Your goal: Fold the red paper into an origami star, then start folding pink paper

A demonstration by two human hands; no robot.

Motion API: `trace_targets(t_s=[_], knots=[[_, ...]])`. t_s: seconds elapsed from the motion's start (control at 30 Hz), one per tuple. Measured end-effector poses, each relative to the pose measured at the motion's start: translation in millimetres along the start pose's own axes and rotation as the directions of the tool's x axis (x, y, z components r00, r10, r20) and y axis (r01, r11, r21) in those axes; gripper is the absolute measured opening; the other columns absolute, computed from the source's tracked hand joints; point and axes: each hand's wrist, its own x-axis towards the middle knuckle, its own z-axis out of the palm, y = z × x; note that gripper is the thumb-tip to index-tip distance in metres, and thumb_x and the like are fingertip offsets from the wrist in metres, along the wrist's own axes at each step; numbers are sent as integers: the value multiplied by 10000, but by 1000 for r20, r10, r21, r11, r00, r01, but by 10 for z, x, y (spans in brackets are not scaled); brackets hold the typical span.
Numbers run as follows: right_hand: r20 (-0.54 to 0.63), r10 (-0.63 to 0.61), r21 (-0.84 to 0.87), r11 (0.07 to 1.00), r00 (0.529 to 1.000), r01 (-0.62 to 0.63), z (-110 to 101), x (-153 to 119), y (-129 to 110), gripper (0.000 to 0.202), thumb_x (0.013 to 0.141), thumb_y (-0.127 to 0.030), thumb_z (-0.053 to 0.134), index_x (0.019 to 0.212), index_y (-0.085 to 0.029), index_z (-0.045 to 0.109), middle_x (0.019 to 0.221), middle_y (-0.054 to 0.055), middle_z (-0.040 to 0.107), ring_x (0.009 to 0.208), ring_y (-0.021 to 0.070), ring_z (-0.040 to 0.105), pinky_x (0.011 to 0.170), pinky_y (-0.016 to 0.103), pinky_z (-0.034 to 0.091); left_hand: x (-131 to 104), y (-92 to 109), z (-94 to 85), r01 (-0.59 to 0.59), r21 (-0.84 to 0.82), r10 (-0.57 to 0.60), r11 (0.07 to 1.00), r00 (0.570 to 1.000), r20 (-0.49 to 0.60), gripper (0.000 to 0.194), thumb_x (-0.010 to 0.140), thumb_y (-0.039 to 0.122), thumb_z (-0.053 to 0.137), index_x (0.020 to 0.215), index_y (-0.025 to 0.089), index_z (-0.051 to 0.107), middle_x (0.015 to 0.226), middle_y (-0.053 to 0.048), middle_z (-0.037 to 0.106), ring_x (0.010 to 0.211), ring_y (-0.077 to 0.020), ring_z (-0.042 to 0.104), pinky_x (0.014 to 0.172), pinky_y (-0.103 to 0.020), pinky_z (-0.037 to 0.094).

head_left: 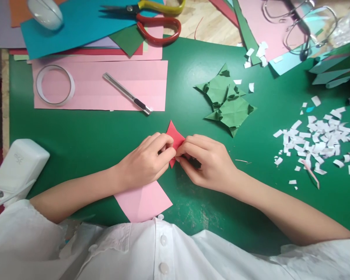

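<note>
Between my two hands, over the middle of the green mat, is a small folded red paper (175,137) with pointed corners. The fingers of my left hand (148,157) are curled and pinch its left side. My right hand (208,161) grips its right edge between thumb and fingers, and the fingertips of both hands almost meet. Part of the red paper is hidden behind the fingers. Beneath my left wrist lies a pink paper sheet (146,202). Two folded green paper stars (235,111) with curled points lie beyond my right hand.
A box cutter (125,92) and tape roll (39,85) lie on a pink strip (87,93). Scissors (159,39) rest on coloured sheets at the back. White paper scraps (317,140) cover the right side, glasses (312,35) sit back right, and a white box (23,167) stands left.
</note>
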Motion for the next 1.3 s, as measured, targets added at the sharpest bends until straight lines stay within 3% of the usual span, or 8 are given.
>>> trace_targets(t_s=[0.2,0.57,0.8,1.1,1.3], knots=[[-76,54,-65,996,996,-59,14,2,-25,124,906,-132,602,826,-187,680,794,40,541,724,163,440,676,321,359,-13,2,20,23,14,-24,1000,999,26,139,964,53,478,901,158,545,974,-87,599,865,-171,548,722,-305,486],[-136,80,-87,992,987,-92,81,-32,-56,108,863,-159,622,762,-188,648,775,34,515,728,169,402,678,329,331,-7,47,43,21,57,-19,998,999,-41,120,952,59,519,889,149,568,980,-84,588,844,-161,535,719,-296,491],[-145,101,-96,989,984,-116,75,-60,-51,104,863,-187,641,763,-191,669,771,37,538,742,173,421,693,344,336,-12,69,61,49,45,-46,998,997,-68,123,955,73,525,873,159,557,986,-84,574,839,-159,519,708,-301,476],[-98,95,-90,990,991,-104,38,-42,-22,107,901,-194,622,818,-210,688,798,32,530,764,180,427,713,354,297,-20,-26,18,11,-9,-10,1000,1000,18,114,945,53,511,912,159,534,1005,-93,585,872,-173,543,740,-317,499],[-68,133,-212,967,989,-144,37,-58,-23,68,911,-284,645,931,-220,652,1024,96,550,954,261,489,803,399,328,-15,8,30,68,-8,-68,998,998,-8,125,909,42,508,886,164,508,1011,-101,536,859,-179,510,730,-319,504]])
